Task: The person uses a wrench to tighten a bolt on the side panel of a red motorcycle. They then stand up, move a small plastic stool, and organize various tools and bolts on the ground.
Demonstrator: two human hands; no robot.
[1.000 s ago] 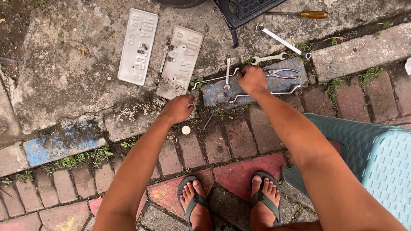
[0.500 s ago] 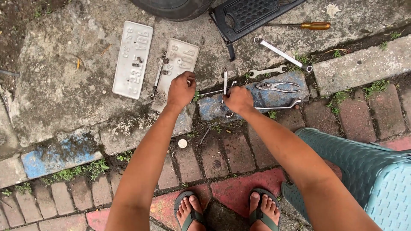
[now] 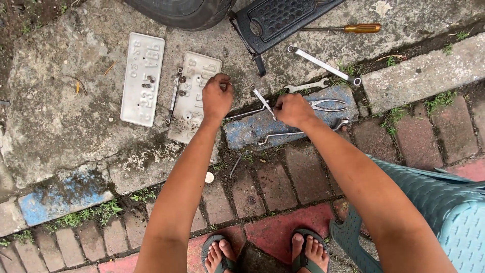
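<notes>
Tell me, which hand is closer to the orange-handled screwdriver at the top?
Right. The right hand lies below and left of the screwdriver, gripping a wrench; the left hand rests farther left on a plate.

Two licence plates (image 3: 143, 78), about five wrenches (image 3: 323, 64), one screwdriver (image 3: 348, 29), one pliers (image 3: 328, 104), two hands (image 3: 217, 98)

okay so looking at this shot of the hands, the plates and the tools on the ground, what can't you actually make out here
Head view, the only one:
- Left hand: its fingertips curl over the edge of the right plate, so what they pinch, if anything, is hidden.
- Right hand: covers the lower end of the thin metal tool it grips.
- Tyre: cut off by the top edge.
- Small bolts on the left plate: too small to tell their type.
- Teal plastic chair: cut off by the right edge.
</notes>
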